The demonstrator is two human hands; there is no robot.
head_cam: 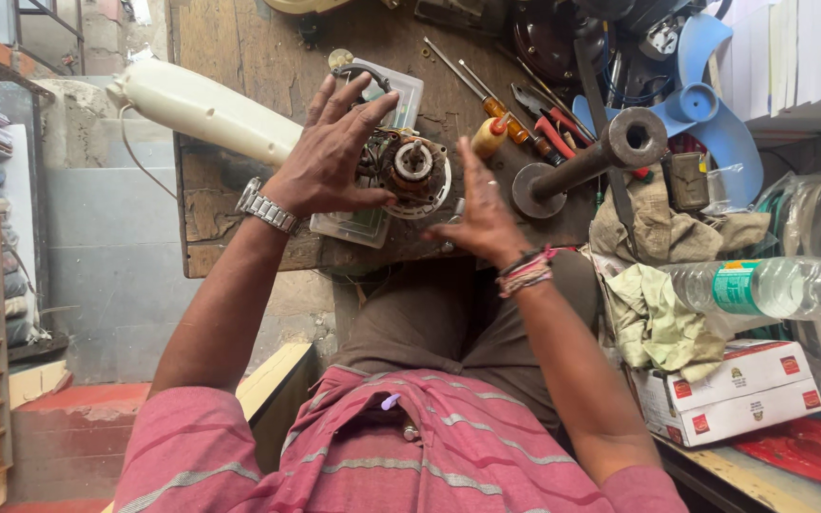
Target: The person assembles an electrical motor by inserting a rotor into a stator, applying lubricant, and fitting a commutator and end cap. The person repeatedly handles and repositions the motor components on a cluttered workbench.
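A pink striped shirt (401,446) fills the bottom of the view, with dark trousers (448,323) above it running under the near edge of a worn wooden workbench (230,66). That bench edge stops just past the left wrist; beyond it to the left lie a drop to grey steps and open floor, while the right side is crowded with tools and cloth, so little room is free there.

A small round motor (413,169) with copper windings and a central shaft sits near the bench's front edge, on a clear flat plastic box (372,223). The left hand (330,157), a metal watch on its wrist, lies spread over the motor's left side, fingers splayed and the thumb touching its rim. The right hand (480,214) is open and holds nothing, fingers loosely extended, just right of the motor; whether it touches it cannot be told.

A cream cylindrical housing (206,109) lies behind the left hand. Screwdrivers (491,100) and red-handled pliers (553,133) lie behind the right hand, beside a heavy iron pipe stand (591,157) and a blue fan blade (710,109). At right, crumpled rags (662,313) sit near a clear plastic bottle (772,285) with a green-and-orange label band, lying on its side above a white rectangular carton (734,389) marked with small red squares.
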